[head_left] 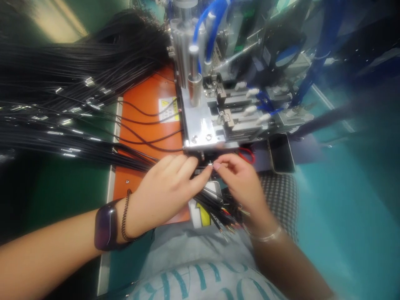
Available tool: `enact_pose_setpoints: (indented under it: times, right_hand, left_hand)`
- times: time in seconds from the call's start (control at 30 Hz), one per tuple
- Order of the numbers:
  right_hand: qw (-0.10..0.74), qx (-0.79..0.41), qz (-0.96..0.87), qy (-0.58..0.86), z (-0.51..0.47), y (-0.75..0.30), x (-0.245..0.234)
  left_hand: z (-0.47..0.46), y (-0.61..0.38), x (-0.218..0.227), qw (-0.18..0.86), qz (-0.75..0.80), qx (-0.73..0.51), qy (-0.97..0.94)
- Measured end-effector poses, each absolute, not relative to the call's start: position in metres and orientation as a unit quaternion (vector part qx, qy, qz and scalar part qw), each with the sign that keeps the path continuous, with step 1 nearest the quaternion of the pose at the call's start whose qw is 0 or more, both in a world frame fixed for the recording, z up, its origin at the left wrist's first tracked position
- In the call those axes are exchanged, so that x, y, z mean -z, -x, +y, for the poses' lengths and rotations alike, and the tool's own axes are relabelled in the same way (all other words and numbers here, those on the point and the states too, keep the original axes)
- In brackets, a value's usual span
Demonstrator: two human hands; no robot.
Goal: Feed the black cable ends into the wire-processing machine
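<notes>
**bench_rat:** Got your head feed up. Where's the work sitting right now?

**Me:** Right at the front edge of the steel plate (200, 132) on the machine. My right hand (239, 183) is pinched thumb to forefinger on a thin cable end (210, 166), just off that edge. My left hand (165, 189) is nearly closed, fingers reaching in beside that pinch, but from this angle I can't tell if it has hold of anything.

**bench_rat:** How much looks done?

**Me:** A good share, I'd say. Left of the plate, a big bunch of black cables (84, 71) shows plenty of shiny metal sleeves, and a few single cables (150, 143) cross the orange panel (146, 100) to the plate. Below the plate, under my hands, a shorter bunch of cables (218, 210) has bare coppery tips, so I'd judge that lot as what's left.

**bench_rat:** Anything else close by?

**Me:** A phone (282, 153) and a red wire loop (246, 155) sit just past the plate's front right corner, and blue air hoses (206, 29) run behind it.
</notes>
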State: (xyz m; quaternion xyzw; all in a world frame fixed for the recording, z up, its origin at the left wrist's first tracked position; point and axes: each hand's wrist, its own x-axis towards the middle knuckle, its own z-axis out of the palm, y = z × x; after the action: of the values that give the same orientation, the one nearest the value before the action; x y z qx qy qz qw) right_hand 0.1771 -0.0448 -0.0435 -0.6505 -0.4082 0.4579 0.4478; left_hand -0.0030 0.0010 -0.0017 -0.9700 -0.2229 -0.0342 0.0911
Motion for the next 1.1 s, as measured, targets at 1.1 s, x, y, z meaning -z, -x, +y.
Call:
enact_pose_setpoints:
  times: [1.1]
  right_hand:
    - [0.434, -0.490, -0.363, 0.663, -0.040, -0.170, 0.042]
  left_hand:
    - [-0.011, 0.003, -0.007, 0.079, -0.254, 0.005, 0.964]
